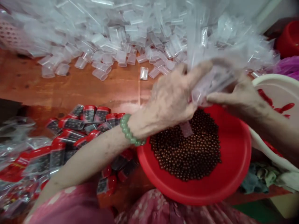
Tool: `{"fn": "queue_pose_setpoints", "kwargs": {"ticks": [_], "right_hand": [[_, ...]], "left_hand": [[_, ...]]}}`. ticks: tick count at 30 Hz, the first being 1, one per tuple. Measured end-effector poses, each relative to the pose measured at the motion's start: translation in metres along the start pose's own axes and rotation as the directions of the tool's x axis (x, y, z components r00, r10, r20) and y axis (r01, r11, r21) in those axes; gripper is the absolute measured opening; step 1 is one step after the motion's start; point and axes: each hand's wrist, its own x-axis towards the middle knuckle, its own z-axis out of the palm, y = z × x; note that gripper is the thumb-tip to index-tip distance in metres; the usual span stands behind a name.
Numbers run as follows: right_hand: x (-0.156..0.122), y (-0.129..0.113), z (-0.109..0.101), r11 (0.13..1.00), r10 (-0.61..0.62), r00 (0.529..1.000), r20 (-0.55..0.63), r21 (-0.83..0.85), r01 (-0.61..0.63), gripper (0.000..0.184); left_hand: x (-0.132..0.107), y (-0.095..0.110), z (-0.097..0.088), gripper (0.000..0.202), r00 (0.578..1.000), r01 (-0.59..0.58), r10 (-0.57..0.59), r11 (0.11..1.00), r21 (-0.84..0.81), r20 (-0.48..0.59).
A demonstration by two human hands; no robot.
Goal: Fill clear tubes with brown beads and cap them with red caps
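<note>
My left hand (171,95), with a green bead bracelet (128,130) at the wrist, is above the red basin (233,174), its fingers curled at a clear plastic container (211,82). From the other side my right hand (243,90) grips the same container, thumb along its near end. Motion blurs both hands and the container, so I cannot tell whether it is one piece or several. Small dark brown balls (189,158) lie in the basin. Just below my left hand is a small clear plastic piece (187,128); whether it is held or resting is unclear.
Loose clear containers (121,57) cover the back of the wooden table (98,90). Filled red-lidded containers (88,116) are piled left. A white basin (275,81) with red pieces stands right, a cloth (263,177) below it. A red container (289,40) is at back right.
</note>
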Motion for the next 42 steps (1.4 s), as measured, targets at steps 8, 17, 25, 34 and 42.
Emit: {"fn": "queue_pose_setpoints", "kwargs": {"ticks": [8, 17, 25, 34, 42], "right_hand": [[-0.039, 0.062, -0.005, 0.893, 0.145, 0.897, 0.418, -0.446, 0.064, 0.080], [0.000, 0.054, 0.003, 0.897, 0.280, 0.873, 0.398, -0.432, -0.091, 0.062], [0.025, 0.058, 0.068, 0.895, 0.263, 0.830, 0.492, -0.445, -0.020, 0.067], [0.007, 0.040, 0.097, 0.961, 0.241, 0.500, 0.832, -0.276, -0.004, 0.064], [-0.042, 0.015, 0.058, 0.720, -0.123, 0.772, 0.623, -0.479, 0.502, 0.067]], "left_hand": [[-0.035, 0.002, 0.048, 0.082, 0.800, -0.054, 0.013, 0.997, 0.051, 0.599], [0.002, -0.057, 0.005, 0.023, 0.960, -0.138, 0.193, 0.957, -0.257, 0.201], [0.020, -0.148, 0.035, 0.059, 0.929, 0.244, -0.288, 0.949, 0.198, 0.233], [0.026, -0.149, 0.091, 0.048, 0.959, 0.123, -0.184, 0.955, 0.270, 0.214], [0.030, -0.160, 0.118, 0.037, 0.967, 0.221, -0.238, 0.960, 0.175, 0.087]]}}
